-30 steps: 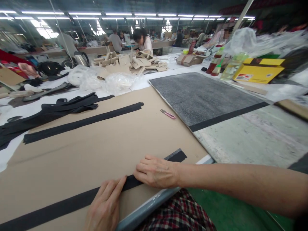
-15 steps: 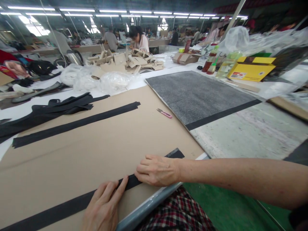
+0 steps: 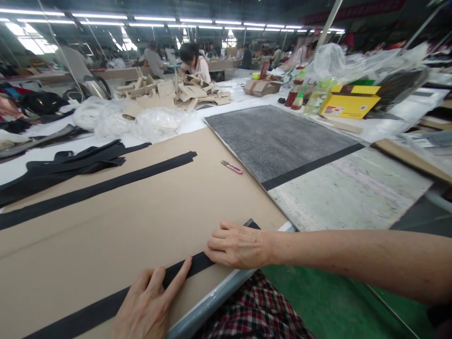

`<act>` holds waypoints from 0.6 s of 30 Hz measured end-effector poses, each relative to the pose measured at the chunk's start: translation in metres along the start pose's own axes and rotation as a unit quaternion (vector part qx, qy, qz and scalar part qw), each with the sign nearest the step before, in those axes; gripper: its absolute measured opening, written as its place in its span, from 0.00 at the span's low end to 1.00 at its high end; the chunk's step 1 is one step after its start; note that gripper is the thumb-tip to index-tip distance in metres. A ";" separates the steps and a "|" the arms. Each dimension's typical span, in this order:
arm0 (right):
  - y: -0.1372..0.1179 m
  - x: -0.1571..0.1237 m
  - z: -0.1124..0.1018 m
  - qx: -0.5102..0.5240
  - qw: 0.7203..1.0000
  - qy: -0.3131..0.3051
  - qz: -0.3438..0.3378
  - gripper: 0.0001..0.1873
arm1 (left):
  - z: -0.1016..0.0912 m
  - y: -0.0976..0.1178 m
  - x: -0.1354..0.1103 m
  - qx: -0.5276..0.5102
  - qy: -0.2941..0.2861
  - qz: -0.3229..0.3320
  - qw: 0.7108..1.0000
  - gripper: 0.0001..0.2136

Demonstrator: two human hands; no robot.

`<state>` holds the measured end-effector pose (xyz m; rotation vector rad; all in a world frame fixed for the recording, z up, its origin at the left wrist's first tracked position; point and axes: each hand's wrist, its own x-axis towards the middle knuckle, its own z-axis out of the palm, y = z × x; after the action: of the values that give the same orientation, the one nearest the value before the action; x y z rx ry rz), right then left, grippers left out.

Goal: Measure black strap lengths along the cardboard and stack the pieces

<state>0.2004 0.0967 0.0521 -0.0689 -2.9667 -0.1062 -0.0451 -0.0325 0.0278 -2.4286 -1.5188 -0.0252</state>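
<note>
A long black strip point(image 3: 106, 305) lies along the near edge of a brown cardboard sheet point(image 3: 141, 216). My left hand point(image 3: 150, 303) lies flat on the strip, fingers stretched out, forefinger pointing along it. My right hand point(image 3: 238, 246) rests palm down on the strip's right end, fingers extended and together; only the strip's tip shows beyond it. A second black strip point(image 3: 95, 189) lies across the cardboard farther back.
A small pink cutter point(image 3: 231, 167) lies at the cardboard's right edge. A grey mat point(image 3: 278, 139) with a black band lies to the right. A pile of black strips point(image 3: 67, 162) sits at left. Yellow box point(image 3: 349, 101), bottles, plastic bags and cardboard scraps stand behind; people work at far tables.
My right hand has slid a little to the right along the strip, covering more of its end. The view has turned slightly, shifting things leftward. My left hand stays flat on the strip.
</note>
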 end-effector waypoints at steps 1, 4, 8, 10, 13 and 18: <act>0.000 -0.002 0.000 -0.001 1.000 0.001 0.002 0.10 | 0.001 -0.001 0.000 0.002 0.001 0.005 1.000 0.39; 0.002 -0.009 0.000 -0.005 1.000 0.003 0.008 0.10 | 0.004 -0.003 -0.001 0.009 0.009 0.016 1.000 0.40; 0.004 -0.016 -0.001 -0.011 1.000 0.003 0.011 0.09 | 0.004 -0.004 0.002 0.015 0.004 0.025 1.000 0.42; 0.005 -0.018 -0.001 -0.009 1.000 0.004 0.013 0.09 | 0.003 -0.005 0.003 0.013 -0.007 0.021 1.000 0.43; 0.007 -0.020 0.000 -0.005 1.000 0.011 0.015 0.10 | 0.002 -0.008 0.004 -0.006 0.005 0.026 1.000 0.41; 0.006 -0.020 0.002 -0.008 1.000 0.019 0.023 0.09 | 0.002 0.005 0.016 -0.035 0.071 0.034 0.996 0.30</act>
<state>0.2201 0.1025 0.0467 -0.1348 -2.9239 -0.1250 -0.0335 -0.0197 0.0270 -2.4723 -1.3959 -0.2359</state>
